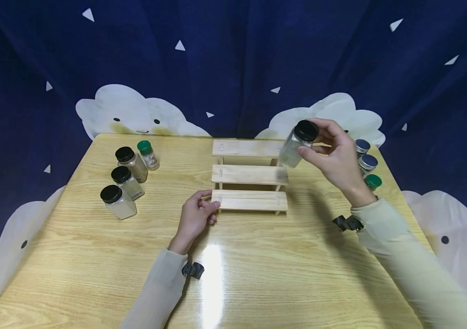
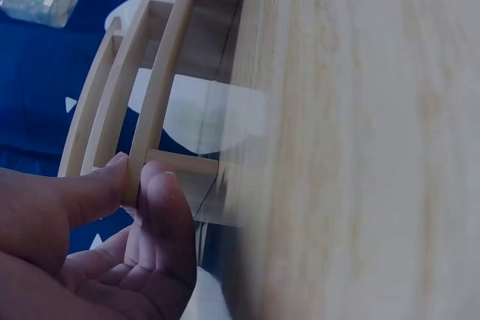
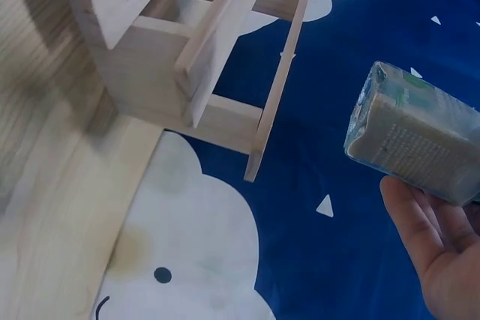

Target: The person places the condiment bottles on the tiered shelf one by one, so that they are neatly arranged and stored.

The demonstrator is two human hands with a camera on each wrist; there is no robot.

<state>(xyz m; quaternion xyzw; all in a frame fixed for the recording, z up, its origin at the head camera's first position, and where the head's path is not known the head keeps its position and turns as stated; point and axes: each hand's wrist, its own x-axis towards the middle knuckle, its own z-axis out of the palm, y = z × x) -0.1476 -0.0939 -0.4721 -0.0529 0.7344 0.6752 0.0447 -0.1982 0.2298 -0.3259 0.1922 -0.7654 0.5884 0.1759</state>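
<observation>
A three-step wooden rack (image 1: 250,175) stands on the table. My left hand (image 1: 197,214) pinches the left end of its lowest step between thumb and fingers, which the left wrist view shows up close on the step's edge (image 2: 137,148). Raised by the rack's upper right end, a clear jar with a black lid (image 1: 291,148) tilts in my right hand (image 1: 334,153), gripped between thumb and fingers near the lid. In the right wrist view the jar (image 3: 420,133) shows a printed label and hangs apart from the rack (image 3: 217,43).
On the table's left are black-lidded jars (image 1: 119,202) and a green-capped shaker (image 1: 148,155). Blue-lidded jars (image 1: 367,162) and a green-lidded one (image 1: 373,182) stand at the right edge, partly behind my right hand. A dark blue curtain (image 1: 225,55) hangs behind the table (image 1: 299,274).
</observation>
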